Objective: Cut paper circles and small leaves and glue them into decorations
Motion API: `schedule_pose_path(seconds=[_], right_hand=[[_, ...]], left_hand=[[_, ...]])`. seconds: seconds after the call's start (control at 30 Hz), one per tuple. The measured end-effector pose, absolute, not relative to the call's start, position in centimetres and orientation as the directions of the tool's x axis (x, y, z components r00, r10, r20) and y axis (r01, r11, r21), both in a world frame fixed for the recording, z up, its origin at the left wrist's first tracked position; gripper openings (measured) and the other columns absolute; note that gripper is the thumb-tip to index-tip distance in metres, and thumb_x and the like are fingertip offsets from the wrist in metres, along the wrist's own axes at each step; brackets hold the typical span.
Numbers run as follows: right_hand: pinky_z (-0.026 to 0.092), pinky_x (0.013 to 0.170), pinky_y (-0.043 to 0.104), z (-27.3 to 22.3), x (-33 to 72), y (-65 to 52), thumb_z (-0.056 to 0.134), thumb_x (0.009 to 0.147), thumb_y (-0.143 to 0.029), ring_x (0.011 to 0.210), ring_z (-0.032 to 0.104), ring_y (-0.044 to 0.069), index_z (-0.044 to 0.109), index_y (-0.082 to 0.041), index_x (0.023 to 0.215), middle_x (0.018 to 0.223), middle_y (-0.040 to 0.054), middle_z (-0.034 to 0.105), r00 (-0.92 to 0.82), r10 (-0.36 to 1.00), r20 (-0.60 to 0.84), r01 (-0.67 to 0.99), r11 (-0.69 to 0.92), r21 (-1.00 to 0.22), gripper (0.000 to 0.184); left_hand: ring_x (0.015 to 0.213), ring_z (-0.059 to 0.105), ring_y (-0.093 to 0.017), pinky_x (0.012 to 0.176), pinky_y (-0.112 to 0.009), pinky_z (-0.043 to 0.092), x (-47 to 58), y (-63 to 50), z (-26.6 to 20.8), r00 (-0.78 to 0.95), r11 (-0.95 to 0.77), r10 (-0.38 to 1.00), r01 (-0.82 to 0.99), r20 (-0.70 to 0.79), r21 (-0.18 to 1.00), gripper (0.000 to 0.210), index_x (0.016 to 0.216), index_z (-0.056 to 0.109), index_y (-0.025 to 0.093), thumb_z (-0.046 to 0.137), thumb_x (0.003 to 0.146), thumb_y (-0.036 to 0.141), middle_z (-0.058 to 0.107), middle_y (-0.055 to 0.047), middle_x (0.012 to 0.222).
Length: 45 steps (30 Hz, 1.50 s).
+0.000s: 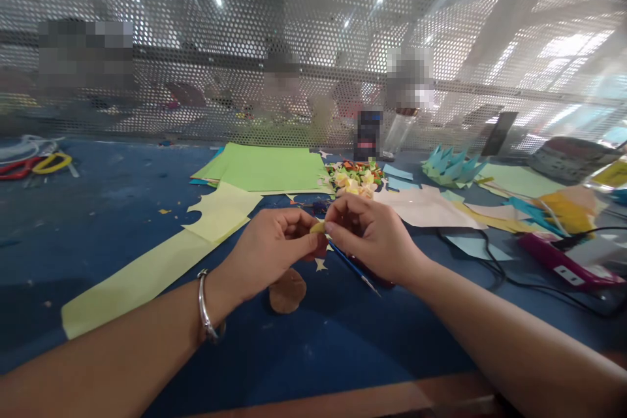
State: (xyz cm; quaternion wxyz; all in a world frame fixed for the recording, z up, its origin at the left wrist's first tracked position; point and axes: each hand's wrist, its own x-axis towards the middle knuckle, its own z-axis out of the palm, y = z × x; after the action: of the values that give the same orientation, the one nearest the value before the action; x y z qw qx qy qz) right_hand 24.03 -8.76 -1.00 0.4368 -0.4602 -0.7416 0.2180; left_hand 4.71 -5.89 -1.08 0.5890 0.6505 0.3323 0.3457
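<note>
Both hands meet over the middle of the table, pinching one small yellow paper piece [318, 228] between them. My left hand [274, 241], with a silver bangle on its wrist, grips the piece from the left with thumb and fingers. From the right, my right hand [369, 235] holds the other end, fingers curled. Just below lies a brown round piece [288, 292], flat on the table. A thin blue pointed tool [355, 266] lies partly under my right hand. Near its shaft is a small pale paper star [320, 265]. Behind the hands sits a pile of small paper flowers [355, 179].
Green paper sheets [274, 168] are stacked at the back, with a long yellow-green strip [142, 281] to the left. Scissors [36, 166] lie far left. At right are a blue folded-paper piece [450, 168], a purple power strip [563, 264] and black cables [494, 261]. A perforated screen [220, 32] stands behind.
</note>
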Motion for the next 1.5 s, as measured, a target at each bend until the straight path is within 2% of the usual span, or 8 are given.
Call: schedule_pose_path(seconds=[0.27,0.6,0.93,1.2,1.3,1.37,1.47,1.5], right_hand=[[0.040,0.047,0.022,-0.9,24.2,-8.4,0.062,0.088,-0.022,0.048,0.051,0.008,0.059,-0.019,0.083,0.063,-0.0052,0.056,-0.228,0.920,0.319,0.358,0.384,-0.851,0.007],[0.032,0.038,0.018,-0.2,24.3,-8.6,0.066,0.087,-0.027,0.036,0.043,0.005,0.058,-0.019,0.080,0.050,-0.0087,0.054,-0.262,0.953,0.150,0.232,0.213,-0.949,0.013],[0.032,0.038,0.017,-0.5,24.7,-8.3,0.068,0.087,-0.032,0.037,0.044,0.006,0.059,-0.019,0.084,0.048,-0.0085,0.053,-0.270,0.954,0.130,0.237,0.197,-0.951,0.017],[0.036,0.038,0.018,-0.5,23.8,-8.6,0.064,0.087,-0.026,0.041,0.050,0.005,0.058,-0.018,0.080,0.057,-0.0078,0.053,-0.248,0.940,0.232,0.244,0.293,-0.925,0.012],[0.037,0.039,0.018,-0.6,23.8,-8.7,0.065,0.087,-0.024,0.041,0.050,0.005,0.057,-0.018,0.080,0.060,-0.0077,0.052,-0.230,0.936,0.265,0.240,0.319,-0.917,0.011],[0.036,0.039,0.018,-0.7,24.1,-8.5,0.063,0.087,-0.024,0.041,0.049,0.004,0.056,-0.019,0.079,0.061,-0.0076,0.052,-0.174,0.938,0.300,0.234,0.335,-0.913,0.012],[0.037,0.040,0.019,-0.9,24.7,-7.9,0.062,0.086,-0.022,0.042,0.049,0.005,0.055,-0.020,0.078,0.061,-0.0074,0.051,-0.093,0.936,0.338,0.246,0.351,-0.904,0.012],[0.037,0.041,0.019,-1.0,24.8,-7.7,0.062,0.086,-0.021,0.043,0.049,0.005,0.055,-0.020,0.077,0.061,-0.0074,0.050,-0.085,0.936,0.342,0.254,0.352,-0.901,0.011]], left_hand=[[0.076,0.072,-0.019,0.073,-0.028,0.058,4.3,-5.9,-1.2,0.567,-0.177,0.819,0.099,0.091,0.979,0.027,0.084,0.075,0.019,0.078,0.081,0.046,0.076,-0.005,0.079],[0.075,0.071,-0.020,0.071,-0.029,0.057,3.9,-5.5,-0.4,0.646,-0.278,0.753,0.144,0.123,0.950,0.027,0.084,0.077,0.019,0.074,0.084,0.045,0.076,-0.006,0.080],[0.073,0.069,-0.018,0.070,-0.028,0.054,4.1,-5.3,-0.2,0.660,-0.381,0.731,0.188,0.171,0.905,0.020,0.086,0.076,0.020,0.067,0.090,0.038,0.075,-0.004,0.079],[0.077,0.072,-0.020,0.071,-0.027,0.054,3.1,-4.6,0.7,0.675,-0.373,0.730,0.259,0.109,0.891,0.024,0.082,0.079,0.019,0.069,0.087,0.040,0.078,-0.005,0.081],[0.070,0.068,-0.017,0.063,-0.025,0.050,3.1,-4.5,1.7,0.650,-0.500,0.742,0.372,0.164,0.782,0.023,0.079,0.077,0.019,0.068,0.088,0.038,0.074,-0.002,0.073],[0.063,0.062,-0.014,0.058,-0.024,0.046,3.2,-5.6,2.1,0.607,-0.647,0.724,0.434,0.327,0.627,0.022,0.076,0.074,0.020,0.067,0.090,0.035,0.070,0.000,0.067],[0.058,0.057,-0.011,0.061,-0.025,0.048,2.1,-9.6,0.6,0.505,-0.860,0.501,0.376,0.702,0.343,0.008,0.091,0.073,0.024,0.066,0.090,0.022,0.069,0.002,0.071],[0.056,0.056,-0.012,0.060,-0.026,0.049,1.2,-11.2,-0.6,0.509,-0.893,0.436,0.348,0.742,0.286,0.018,0.105,0.072,0.028,0.067,0.088,0.021,0.068,0.002,0.072]])
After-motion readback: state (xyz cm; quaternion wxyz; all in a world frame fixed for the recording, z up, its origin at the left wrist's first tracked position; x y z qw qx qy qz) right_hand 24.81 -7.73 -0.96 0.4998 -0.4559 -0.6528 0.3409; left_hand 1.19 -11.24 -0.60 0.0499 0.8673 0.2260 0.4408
